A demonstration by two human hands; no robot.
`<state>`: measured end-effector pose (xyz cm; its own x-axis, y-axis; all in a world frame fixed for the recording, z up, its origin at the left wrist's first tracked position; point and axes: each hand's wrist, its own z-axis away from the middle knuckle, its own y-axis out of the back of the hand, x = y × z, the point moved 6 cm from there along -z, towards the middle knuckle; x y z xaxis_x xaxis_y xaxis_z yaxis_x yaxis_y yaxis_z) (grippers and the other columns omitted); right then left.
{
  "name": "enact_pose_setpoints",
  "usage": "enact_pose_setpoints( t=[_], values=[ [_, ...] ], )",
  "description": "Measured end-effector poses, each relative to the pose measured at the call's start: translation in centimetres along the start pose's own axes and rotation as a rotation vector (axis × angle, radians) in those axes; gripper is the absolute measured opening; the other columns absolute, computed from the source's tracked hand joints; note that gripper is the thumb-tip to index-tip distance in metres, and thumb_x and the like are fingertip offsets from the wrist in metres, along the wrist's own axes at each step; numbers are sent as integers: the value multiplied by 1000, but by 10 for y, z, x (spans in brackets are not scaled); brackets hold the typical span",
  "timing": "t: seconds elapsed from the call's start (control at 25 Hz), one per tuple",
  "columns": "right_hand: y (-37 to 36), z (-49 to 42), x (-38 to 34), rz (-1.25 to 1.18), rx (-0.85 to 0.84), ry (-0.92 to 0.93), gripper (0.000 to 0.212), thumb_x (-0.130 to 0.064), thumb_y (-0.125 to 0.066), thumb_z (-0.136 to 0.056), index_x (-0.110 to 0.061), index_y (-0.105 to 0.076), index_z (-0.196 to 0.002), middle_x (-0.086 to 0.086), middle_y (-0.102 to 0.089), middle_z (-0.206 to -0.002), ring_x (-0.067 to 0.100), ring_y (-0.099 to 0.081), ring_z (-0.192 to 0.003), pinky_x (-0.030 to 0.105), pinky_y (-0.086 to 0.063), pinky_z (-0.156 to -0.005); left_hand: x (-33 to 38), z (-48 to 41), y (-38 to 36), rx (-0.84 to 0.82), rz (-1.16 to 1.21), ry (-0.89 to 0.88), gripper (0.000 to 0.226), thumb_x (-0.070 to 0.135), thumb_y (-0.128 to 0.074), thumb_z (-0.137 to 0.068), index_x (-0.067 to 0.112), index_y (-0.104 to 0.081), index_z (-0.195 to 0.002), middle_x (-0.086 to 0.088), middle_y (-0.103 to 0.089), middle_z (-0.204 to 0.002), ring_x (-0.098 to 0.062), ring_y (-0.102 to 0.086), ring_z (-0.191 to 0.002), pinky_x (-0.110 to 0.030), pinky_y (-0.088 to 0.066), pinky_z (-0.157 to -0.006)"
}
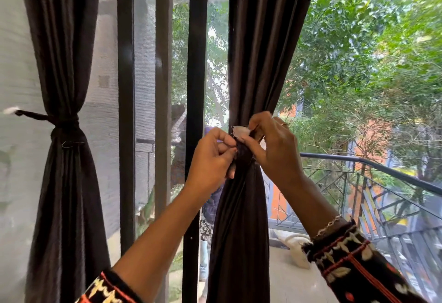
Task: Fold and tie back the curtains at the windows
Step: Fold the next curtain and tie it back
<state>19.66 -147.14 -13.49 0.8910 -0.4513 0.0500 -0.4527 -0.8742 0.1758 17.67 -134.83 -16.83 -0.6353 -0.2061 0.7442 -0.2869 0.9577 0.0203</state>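
Note:
A dark brown curtain (pixel 241 219) hangs at the middle of the window, gathered into a narrow waist. My left hand (pixel 211 156) pinches the dark tie band (pixel 242 152) wrapped round that waist from the left. My right hand (pixel 272 144) grips the band's end from the right, with a pale patch (pixel 240 131) showing between the fingers. A second dark curtain (pixel 67 63) at the left is bound at its waist by a tieback (pixel 64 127) that runs to a wall hook (pixel 18 112).
Dark window frame bars (pixel 125 111) and a mesh screen stand between the two curtains. Beyond the glass at the right lie a balcony floor, a blue metal railing (pixel 373 164) and green trees. A white object (pixel 296 247) lies on the balcony floor.

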Motion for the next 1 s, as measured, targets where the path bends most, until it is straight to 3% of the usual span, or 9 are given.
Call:
enact_pose_setpoints(
  t=[0.2,0.4,0.48,0.56,0.68,0.84,1.0],
  values=[
    [-10,5,2,102,-78,76,22,-20,-52,-84,-6,-69,-80,7,-54,-73,23,-48,-73,24,-34,-68,-3,0,3,65,-81,-120,31,-10,-49,-87,18,-48,-75,7,-51,-43,-10,-38,-30,-13,-29,-36],
    [-23,15,2,139,-303,38,38,-14,-41,-62,-5,-69,-86,9,-55,-91,29,-51,-84,29,-36,-72,-9,-1,9,89,-189,-112,35,-9,-49,-87,25,-53,-80,4,-62,-62,-7,-44,-38,-18,-37,-41],
    [-29,18,2,209,-397,23,31,-22,-49,-60,-7,-67,-81,7,-52,-98,28,-50,-88,31,-37,-74,-9,-1,10,113,-310,-129,31,-7,-52,-86,23,-56,-82,3,-64,-72,-5,-56,-53,-24,-46,-53],
    [-32,21,2,273,-455,30,36,-37,-49,-59,-9,-64,-76,5,-50,-102,26,-48,-90,31,-35,-74,-5,-1,9,119,-490,-166,24,-5,-53,-85,16,-63,-89,-1,-67,-81,-14,-65,-77,-33,-52,-71],
    [-36,23,6,369,-502,39,41,-43,-55,-57,-7,-64,-75,9,-49,-103,29,-47,-91,33,-36,-74,2,-3,3,67,-683,-206,21,-2,-53,-85,10,-68,-93,-10,-70,-89,-27,-64,-87,-39,-52,-76],
    [-38,27,11,351,-503,8,33,-30,-61,-54,-7,-64,-77,13,-49,-106,34,-48,-92,38,-44,-75,7,-8,-1,-12,-774,-122,21,-1,-52,-85,10,-67,-93,-12,-68,-88,-28,-63,-82,-33,-49,-68],
    [-21,40,9,34,-294,-85,40,-12,-64,-63,-9,-62,-103,6,-52,-116,22,-46,-107,22,-34,-88,-2,-13,-2,-142,-815,-21,30,-5,-46,-83,9,-66,-101,-19,-67,-91,-38,-62,-83,-36,-52,-68]
  ],
)
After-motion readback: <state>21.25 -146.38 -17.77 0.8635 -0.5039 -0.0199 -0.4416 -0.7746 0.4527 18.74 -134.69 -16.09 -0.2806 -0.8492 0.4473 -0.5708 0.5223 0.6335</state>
